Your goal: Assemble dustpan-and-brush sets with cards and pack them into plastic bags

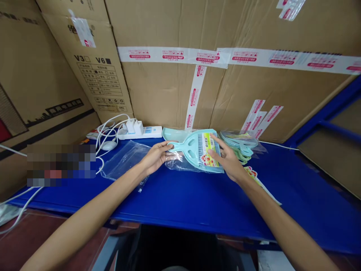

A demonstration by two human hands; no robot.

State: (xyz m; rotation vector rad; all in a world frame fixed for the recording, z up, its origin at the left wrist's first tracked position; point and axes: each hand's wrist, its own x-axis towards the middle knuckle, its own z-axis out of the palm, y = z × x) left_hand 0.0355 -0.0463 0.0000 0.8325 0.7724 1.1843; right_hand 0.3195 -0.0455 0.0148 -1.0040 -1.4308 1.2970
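Note:
A light blue dustpan-and-brush set (194,148) with a colourful label card lies on the blue table (197,203), partly inside a clear plastic bag (180,162). My left hand (155,156) grips the set's handle and the bag's open end. My right hand (228,160) rests flat on the label side of the set, fingers spread.
A stack of more bagged sets (239,143) lies to the right, with label cards (256,178) beside it. Empty clear bags (124,160) lie to the left. A white power strip (141,131) with cables and a mouse (108,145) sits at the back. Cardboard boxes (225,82) wall the rear.

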